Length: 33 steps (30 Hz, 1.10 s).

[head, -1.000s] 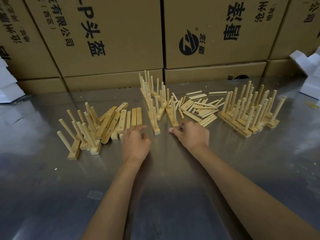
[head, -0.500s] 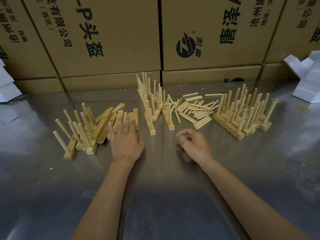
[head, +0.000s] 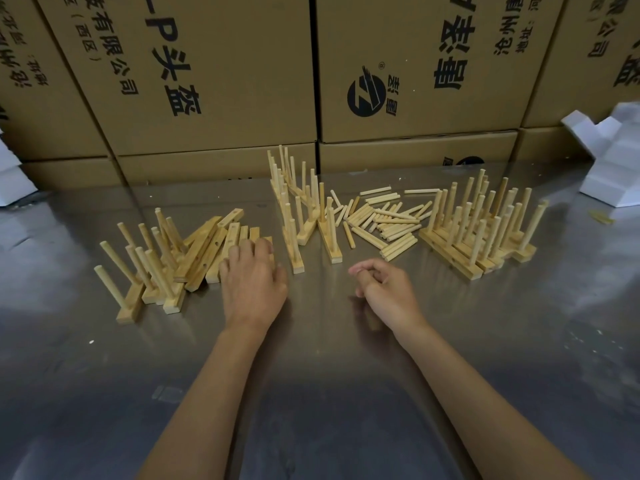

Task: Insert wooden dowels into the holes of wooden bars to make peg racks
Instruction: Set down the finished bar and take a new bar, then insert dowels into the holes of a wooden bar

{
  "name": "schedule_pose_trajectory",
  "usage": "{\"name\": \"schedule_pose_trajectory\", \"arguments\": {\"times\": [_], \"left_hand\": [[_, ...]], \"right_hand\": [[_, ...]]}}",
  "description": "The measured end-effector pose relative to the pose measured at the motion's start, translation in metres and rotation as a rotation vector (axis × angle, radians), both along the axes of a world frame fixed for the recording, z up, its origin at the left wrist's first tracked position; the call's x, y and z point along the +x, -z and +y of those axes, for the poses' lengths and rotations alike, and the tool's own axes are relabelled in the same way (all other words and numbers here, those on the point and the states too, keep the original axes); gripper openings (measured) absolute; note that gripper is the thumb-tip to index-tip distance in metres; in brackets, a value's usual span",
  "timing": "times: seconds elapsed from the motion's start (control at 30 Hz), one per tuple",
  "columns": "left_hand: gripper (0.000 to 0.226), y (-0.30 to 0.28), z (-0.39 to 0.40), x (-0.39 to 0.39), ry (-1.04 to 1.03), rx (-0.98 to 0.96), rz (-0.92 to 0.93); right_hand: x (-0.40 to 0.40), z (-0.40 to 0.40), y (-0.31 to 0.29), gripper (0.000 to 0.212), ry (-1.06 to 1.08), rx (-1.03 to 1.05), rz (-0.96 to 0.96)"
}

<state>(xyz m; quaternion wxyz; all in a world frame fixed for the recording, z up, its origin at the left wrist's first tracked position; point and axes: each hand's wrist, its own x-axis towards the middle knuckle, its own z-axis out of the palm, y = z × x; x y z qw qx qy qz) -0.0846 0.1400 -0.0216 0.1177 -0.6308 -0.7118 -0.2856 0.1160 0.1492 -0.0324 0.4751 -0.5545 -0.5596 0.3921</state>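
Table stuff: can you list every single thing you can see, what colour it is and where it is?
Empty bars: several, pale wood, left of centre, under the left fingers.
Peg racks, left: a few, pale wood.
Peg racks, middle: a few, pale wood.
Peg racks, right: several, pale wood.
Loose dowels: many, pale wood, between the middle and right racks.
Table: one, shiny grey metal.
Boxes: several, brown cardboard, behind.
Foam pieces: white, far right and far left.
Left hand: touching the bars.
Right hand: curled; I cannot tell if it holds anything.
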Motion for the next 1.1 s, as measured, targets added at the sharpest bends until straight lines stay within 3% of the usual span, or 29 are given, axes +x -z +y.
{"name": "schedule_pose_trajectory", "arguments": {"times": [0.13,0.4,0.47,0.53,0.6,0.7,0.8,0.9,0.97,1.1], "left_hand": [[0.040,0.003,0.001,-0.004,-0.033,-0.221,0.016],[0.041,-0.009,-0.014,0.000,-0.002,-0.172,-0.276],[0.044,-0.016,-0.016,0.001,0.001,-0.078,-0.515],[0.046,-0.025,-0.019,0.007,0.018,0.037,-0.803],[0.040,-0.031,-0.021,0.015,0.045,0.088,-1.009],[0.038,-0.032,-0.023,0.025,0.080,0.000,-1.264],[0.036,-0.031,-0.024,0.032,0.108,-0.138,-1.478],[0.038,-0.030,-0.026,0.039,0.266,-0.197,-1.701],[0.040,-0.029,-0.030,0.044,0.343,-0.276,-1.736],[0.047,-0.029,-0.035,0.048,0.427,-0.423,-1.747]], "right_hand": [[0.000,-0.003,-0.003,0.018,-0.001,-0.001,-0.022],[0.005,-0.002,-0.005,0.019,0.078,0.030,-0.028],[0.014,-0.001,-0.004,0.020,0.163,0.159,-0.337],[0.029,0.002,-0.001,0.039,0.162,0.272,-0.721],[0.042,0.008,0.000,0.054,0.055,0.223,-0.888],[0.048,0.016,0.005,0.053,-0.069,0.067,-0.927],[0.046,0.015,0.004,0.034,-0.018,0.136,-0.871],[0.044,0.008,0.001,0.013,0.084,0.211,-0.764],[0.044,0.005,-0.002,0.010,0.172,0.184,-0.751],[0.048,0.003,-0.007,0.028,0.275,0.023,-0.884]]}}
